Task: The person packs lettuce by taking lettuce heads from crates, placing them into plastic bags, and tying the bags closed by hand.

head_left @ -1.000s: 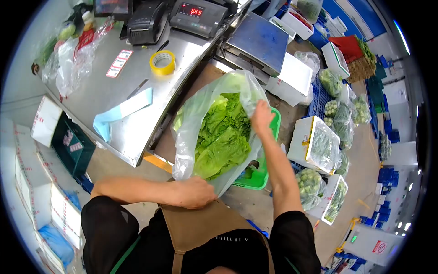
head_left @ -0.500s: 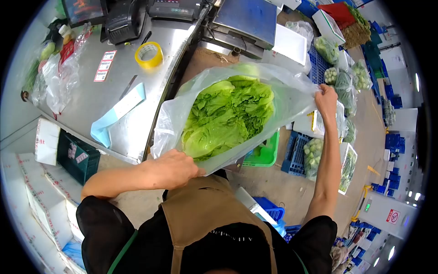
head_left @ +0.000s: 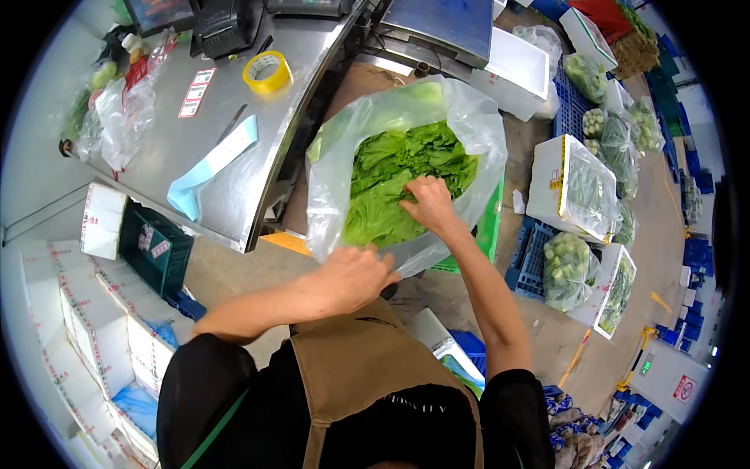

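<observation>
A clear plastic bag (head_left: pixel 476 109) stands wide-mouthed in front of me, with leafy green lettuce (head_left: pixel 383 207) inside. My left hand (head_left: pixel 355 275) is closed on the near rim of the bag. Reaching in over the near right side, my right hand (head_left: pixel 429 205) has its fingers curled at the lettuce leaves and seems to pinch them. The fingertips are partly hidden among the leaves.
On the metal table (head_left: pixel 180 144) lie yellow tape (head_left: pixel 266 73), a label strip (head_left: pixel 196 93) and a pale blue strip (head_left: pixel 215 170). A scale (head_left: pixel 437 27) stands beyond the bag. Foam boxes (head_left: pixel 551 187) and bagged vegetables (head_left: pixel 566 270) sit right, a green crate (head_left: pixel 488 223) behind the bag.
My right hand has let go of the bag's far right rim and come inward onto the lettuce. The bag's right side has drawn in, and my left hand stays on the near rim.
</observation>
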The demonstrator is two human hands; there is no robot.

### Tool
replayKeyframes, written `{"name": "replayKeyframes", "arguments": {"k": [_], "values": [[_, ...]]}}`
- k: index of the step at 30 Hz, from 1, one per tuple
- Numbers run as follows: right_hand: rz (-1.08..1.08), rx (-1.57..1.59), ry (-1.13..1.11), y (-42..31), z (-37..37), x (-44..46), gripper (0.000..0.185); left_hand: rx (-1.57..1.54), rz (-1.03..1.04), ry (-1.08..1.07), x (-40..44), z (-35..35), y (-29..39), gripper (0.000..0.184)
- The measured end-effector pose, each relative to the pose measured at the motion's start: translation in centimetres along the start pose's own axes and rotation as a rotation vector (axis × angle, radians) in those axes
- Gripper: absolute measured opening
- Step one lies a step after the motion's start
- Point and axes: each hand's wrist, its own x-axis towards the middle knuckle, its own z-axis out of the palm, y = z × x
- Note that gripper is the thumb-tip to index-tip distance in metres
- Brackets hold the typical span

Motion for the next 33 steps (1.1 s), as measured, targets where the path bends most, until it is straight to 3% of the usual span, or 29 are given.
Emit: {"name": "replayKeyframes", "arguments": {"k": [3,6,9,12,14,15,18,20,22,24,25,27,28,29,30,33], "values": [[-0.010,0.059,0.180,-0.8,1.2,-0.1,0.022,0.014,-0.188,0.170,3.1,2.8,0.1,0.027],[-0.090,-0.085,0.118,0.2,3.8,0.0,0.017,0.005,-0.359,0.163,6.0,6.4,-3.5,0.031],[-0.173,-0.167,0.187,0.8,5.1,-0.2,0.013,0.032,-0.497,0.148,7.3,10.0,-7.0,0.049],[-0.118,-0.090,0.243,1.5,4.6,-0.2,0.009,-0.050,-0.481,0.171,7.1,11.2,-8.5,0.066],[0.003,0.114,0.502,2.4,2.3,0.5,0.006,-0.116,-0.505,0.195,6.7,11.2,-8.7,0.066],[0.161,0.179,0.396,2.3,0.6,0.1,0.010,-0.152,-0.518,0.213,6.6,11.2,-8.7,0.065],[0.189,0.582,0.175,-1.6,-8.0,-1.5,0.019,-0.228,-0.456,0.321,6.2,12.6,-9.4,0.066],[0.180,0.743,0.335,-3.4,-13.5,-4.8,0.020,-0.145,-0.464,0.312,6.1,12.3,-9.3,0.065],[0.170,0.941,0.833,-3.2,-16.1,-8.4,0.012,-0.066,-0.495,0.237,6.0,11.0,-8.0,0.064],[0.301,0.826,1.241,-3.1,-18.4,-12.5,0.012,0.009,-0.425,0.145,5.4,10.6,-7.5,0.058],[0.385,0.584,1.338,-0.9,-17.5,-14.5,0.013,0.048,-0.369,0.226,4.7,9.8,-6.4,0.057],[0.601,0.137,1.258,2.6,-14.6,-18.2,0.019,0.099,-0.250,0.389,4.3,9.0,-6.2,0.049],[0.623,0.291,1.090,5.2,-11.8,-20.2,0.031,0.113,-0.213,0.438,4.6,7.9,-5.2,0.044],[0.644,0.038,1.036,8.9,-5.3,-21.7,0.047,0.074,-0.214,0.475,4.5,6.8,-2.9,0.040],[0.916,0.142,0.913,6.8,-1.5,-23.9,0.056,0.006,-0.114,0.533,4.3,6.6,-2.4,0.036],[0.972,0.361,0.956,-0.5,5.9,-30.6,0.050,-0.021,0.015,0.561,3.6,5.7,2.6,0.033]]}}
